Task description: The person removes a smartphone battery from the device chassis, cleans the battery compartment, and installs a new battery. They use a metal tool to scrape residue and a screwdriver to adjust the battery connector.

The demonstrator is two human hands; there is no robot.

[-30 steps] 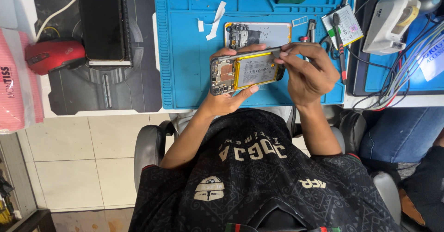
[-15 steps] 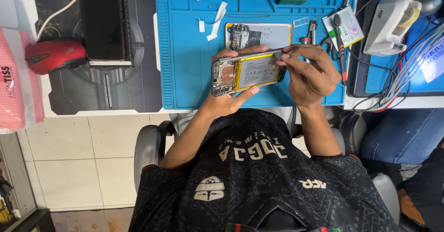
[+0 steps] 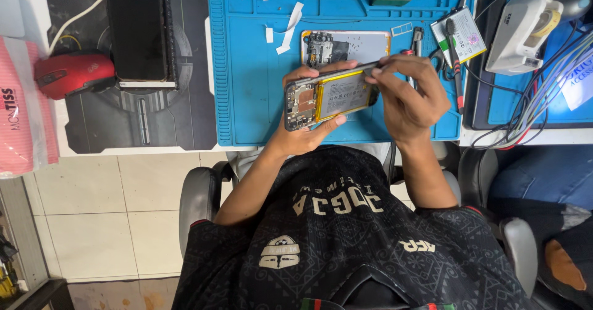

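My left hand (image 3: 302, 136) cradles an opened phone (image 3: 330, 97) from below, its yellow-edged battery and circuit board facing up. My right hand (image 3: 411, 94) grips the phone's right end, with fingers pinching along its top edge. Both hands hover over the front edge of a blue work mat (image 3: 247, 69). Just beyond the phone lies a second opened phone body (image 3: 352, 46) with a small board at its left.
A red mouse (image 3: 71, 72) and a black flat device (image 3: 139, 29) sit on a dark pad at left. Tweezers and small tools (image 3: 454, 57) lie right of the mat, beside a white tape dispenser (image 3: 519, 26) and tangled cables (image 3: 531, 112). A pink packet (image 3: 21, 118) is far left.
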